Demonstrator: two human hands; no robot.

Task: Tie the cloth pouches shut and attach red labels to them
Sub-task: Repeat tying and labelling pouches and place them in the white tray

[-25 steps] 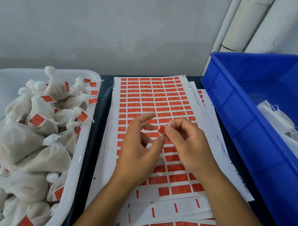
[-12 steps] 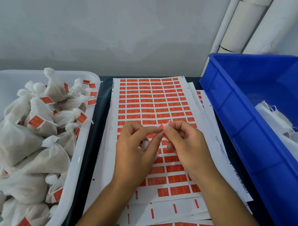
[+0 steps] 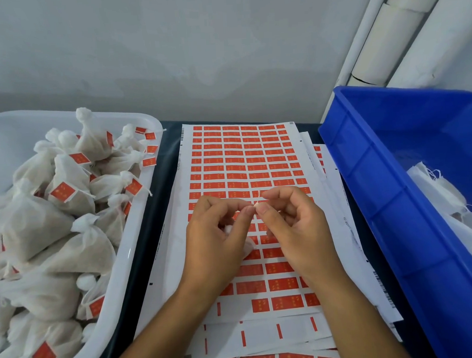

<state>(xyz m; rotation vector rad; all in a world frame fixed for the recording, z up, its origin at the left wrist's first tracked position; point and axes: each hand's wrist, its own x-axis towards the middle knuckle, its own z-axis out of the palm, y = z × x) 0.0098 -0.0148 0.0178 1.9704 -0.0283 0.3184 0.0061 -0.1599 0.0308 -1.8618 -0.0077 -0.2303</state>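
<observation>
My left hand [image 3: 216, 239] and my right hand [image 3: 294, 230] meet fingertip to fingertip above the sheet of red labels [image 3: 245, 162]. Between the thumbs and forefingers they pinch a small folded label [image 3: 256, 205], of which only a pale sliver shows. A white cloth pouch [image 3: 247, 246] sits under my left palm, mostly hidden; bits of white cloth show between the fingers. The label sheet lies flat on the dark table, with its lower rows partly peeled.
A white tub [image 3: 139, 210] at the left is heaped with tied pouches bearing red labels [image 3: 62, 191]. A blue crate [image 3: 392, 199] at the right holds loose white cloth pouches [image 3: 441, 194]. More label sheets lie stacked underneath. White pipes [image 3: 401, 31] stand at the back right.
The red label that was visible between my fingertips a second ago is now pressed shut between both hands. The hands closed together and barely shifted.
</observation>
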